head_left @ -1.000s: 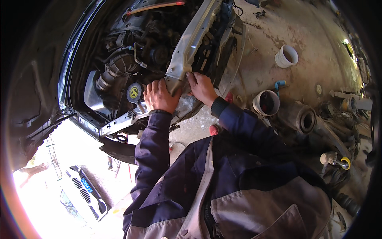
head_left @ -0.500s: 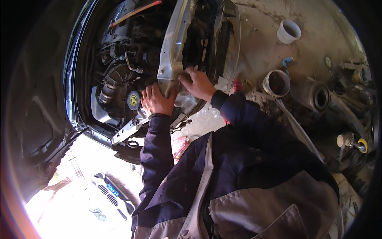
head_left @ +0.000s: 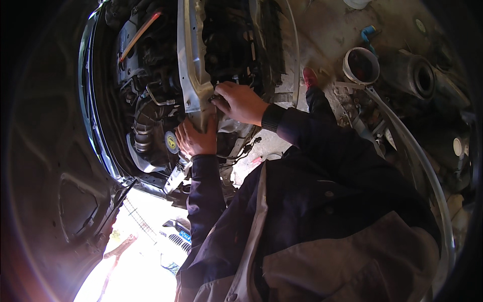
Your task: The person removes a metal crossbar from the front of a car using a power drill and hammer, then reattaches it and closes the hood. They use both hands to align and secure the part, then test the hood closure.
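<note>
Shifted toward nine o'clock in view, the silver crossbeam [head_left: 190, 60] is lying at eleven; our left grip [head_left: 198, 138] is half-clasping its six-o'clock end, our right grip [head_left: 236, 103] curling alongside, contents unclear; we are expecting stiff metal, best held endwise.

Carrier 1: engine bay [head_left: 106, 156] of a car; pale metal bar [head_left: 190, 55] spans it. Carrier 2: floor [head_left: 334, 40], brownish, stained. On floor, to the right: white bucket [head_left: 345, 67], contents dark; blue object [head_left: 369, 32] just beside it, kind unclear; hollow-ended cylinder [head_left: 402, 75] near; small pale disc [head_left: 420, 25]; second white bucket [head_left: 357, 3], cut by upper edge; red shoe [head_left: 310, 77], left of first bucket.
</note>
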Motion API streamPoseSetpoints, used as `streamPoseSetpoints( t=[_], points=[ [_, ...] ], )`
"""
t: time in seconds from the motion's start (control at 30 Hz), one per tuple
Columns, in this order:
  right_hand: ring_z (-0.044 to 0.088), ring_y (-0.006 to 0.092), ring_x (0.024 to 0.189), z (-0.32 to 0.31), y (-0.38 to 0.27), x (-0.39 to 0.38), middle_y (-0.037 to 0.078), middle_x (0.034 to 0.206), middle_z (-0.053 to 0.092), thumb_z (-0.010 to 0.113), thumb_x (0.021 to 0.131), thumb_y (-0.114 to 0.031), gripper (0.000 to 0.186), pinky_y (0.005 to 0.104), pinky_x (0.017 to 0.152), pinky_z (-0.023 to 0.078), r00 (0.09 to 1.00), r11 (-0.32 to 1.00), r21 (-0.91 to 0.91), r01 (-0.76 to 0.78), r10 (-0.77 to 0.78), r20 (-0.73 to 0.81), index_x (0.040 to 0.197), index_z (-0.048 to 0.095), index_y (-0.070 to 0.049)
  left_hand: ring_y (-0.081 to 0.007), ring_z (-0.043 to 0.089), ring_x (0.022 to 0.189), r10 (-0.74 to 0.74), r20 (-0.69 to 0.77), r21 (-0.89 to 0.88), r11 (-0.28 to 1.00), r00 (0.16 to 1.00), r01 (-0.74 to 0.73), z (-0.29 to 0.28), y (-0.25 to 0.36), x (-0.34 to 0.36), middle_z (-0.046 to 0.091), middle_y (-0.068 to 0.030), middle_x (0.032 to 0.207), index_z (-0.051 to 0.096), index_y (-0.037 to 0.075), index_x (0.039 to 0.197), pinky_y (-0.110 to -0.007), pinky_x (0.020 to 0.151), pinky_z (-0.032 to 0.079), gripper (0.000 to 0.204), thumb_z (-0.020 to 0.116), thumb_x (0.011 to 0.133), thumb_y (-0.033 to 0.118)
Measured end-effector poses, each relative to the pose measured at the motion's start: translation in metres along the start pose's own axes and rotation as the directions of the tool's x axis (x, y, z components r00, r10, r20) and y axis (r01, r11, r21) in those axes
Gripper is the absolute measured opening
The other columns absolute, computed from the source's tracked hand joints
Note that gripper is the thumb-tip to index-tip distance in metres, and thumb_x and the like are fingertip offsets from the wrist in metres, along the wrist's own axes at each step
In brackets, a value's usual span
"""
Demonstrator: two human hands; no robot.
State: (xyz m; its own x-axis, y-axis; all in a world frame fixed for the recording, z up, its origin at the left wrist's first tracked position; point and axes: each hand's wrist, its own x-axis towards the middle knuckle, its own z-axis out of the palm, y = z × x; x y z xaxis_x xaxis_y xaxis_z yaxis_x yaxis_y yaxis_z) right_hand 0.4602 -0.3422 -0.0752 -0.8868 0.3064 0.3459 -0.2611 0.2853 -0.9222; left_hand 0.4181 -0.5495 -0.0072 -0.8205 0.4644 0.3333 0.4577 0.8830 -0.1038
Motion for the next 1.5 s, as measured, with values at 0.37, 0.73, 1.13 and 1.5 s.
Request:
streamPoseSetpoints(
  t=[0.37,0.73,1.13,1.5],
  points=[
    [0.075,0.0404,0.089,0.001,0.001,-0.004,0.019,0.101,0.070,0.080,0.104,-0.023,0.027,0.0512,0.077,0.062,0.998,0.996,-0.069,0.059,-0.058,0.010,0.110,0.063,-0.003,-0.0427,0.069,0.112,-0.002,0.000,-0.026,1.000,1.000,0.002,-0.001,0.000,0.001,0.072,-0.0184,0.113,0.071,0.001,0.116,-0.058,0.097,0.055,0.068,0.091,0.084,0.058],
    [0.075,0.0403,0.086,0.002,-0.006,0.001,0.018,0.100,0.070,0.080,0.103,-0.022,0.023,0.0513,0.075,0.062,0.999,0.995,-0.088,0.050,-0.049,0.019,0.104,0.065,-0.004,-0.0440,0.069,0.120,-0.030,0.049,-0.005,1.000,0.998,0.030,-0.005,0.001,0.001,0.074,-0.0216,0.124,0.073,-0.002,0.132,-0.057,0.104,0.055,0.076,0.090,0.087,0.057],
    [0.074,0.0444,0.088,0.005,-0.001,0.007,0.021,0.093,0.073,0.077,0.104,-0.019,0.020,0.0553,0.078,0.061,0.996,0.997,0.007,0.072,-0.072,0.044,0.102,0.068,-0.002,-0.0445,0.068,0.118,-0.026,0.038,-0.002,1.000,0.999,0.026,-0.003,0.000,0.000,0.073,-0.0217,0.122,0.072,-0.003,0.129,-0.057,0.102,0.055,0.077,0.089,0.085,0.059],
    [0.072,0.0451,0.079,0.009,-0.002,0.009,0.022,0.084,0.071,0.077,0.103,-0.017,0.022,0.0548,0.074,0.059,0.997,0.997,-0.014,0.077,-0.077,0.012,0.093,0.069,0.000,-0.0452,0.069,0.111,-0.003,-0.002,-0.013,1.000,1.000,0.003,0.001,-0.003,0.000,0.073,-0.0218,0.116,0.072,-0.002,0.122,-0.058,0.095,0.056,0.075,0.091,0.082,0.058]
  ],
)
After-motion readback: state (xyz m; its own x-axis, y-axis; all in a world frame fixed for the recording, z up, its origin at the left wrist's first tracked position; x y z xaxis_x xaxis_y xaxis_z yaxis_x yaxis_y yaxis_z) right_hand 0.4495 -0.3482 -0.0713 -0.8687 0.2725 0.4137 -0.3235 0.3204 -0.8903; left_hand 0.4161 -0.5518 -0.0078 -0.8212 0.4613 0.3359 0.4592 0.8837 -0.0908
